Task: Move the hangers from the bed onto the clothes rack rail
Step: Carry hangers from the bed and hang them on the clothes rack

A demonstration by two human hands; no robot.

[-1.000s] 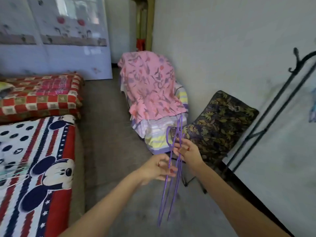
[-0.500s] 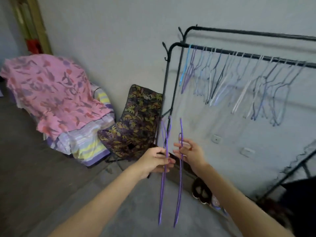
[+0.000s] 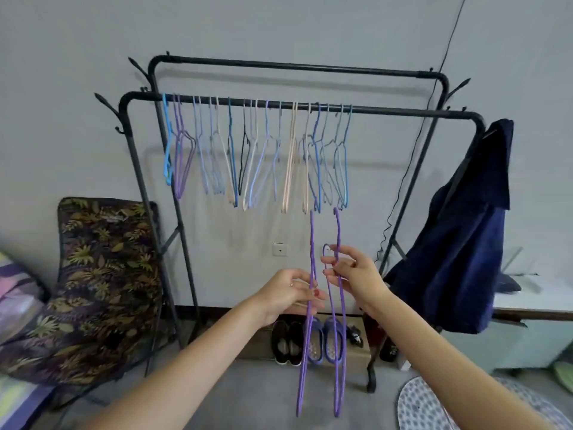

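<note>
While the left hand [image 3: 288, 293] was curled round one purple hanger [image 3: 310, 305] at its neck, the right hand [image 3: 353, 274] pinched a second purple hanger [image 3: 339, 321] below its hook. Both hangers were held upright, apart, beneath the front rail [image 3: 403, 110]. Each hook would best be lifted singly onto the bare stretch beside the hung hangers [image 3: 254, 156], hook opening turned toward the rail.

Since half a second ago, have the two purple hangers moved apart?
Yes. The left hand and right hand each hold a purple hanger, and the gap between them, narrow before, is wider now below the rack rail.
</note>
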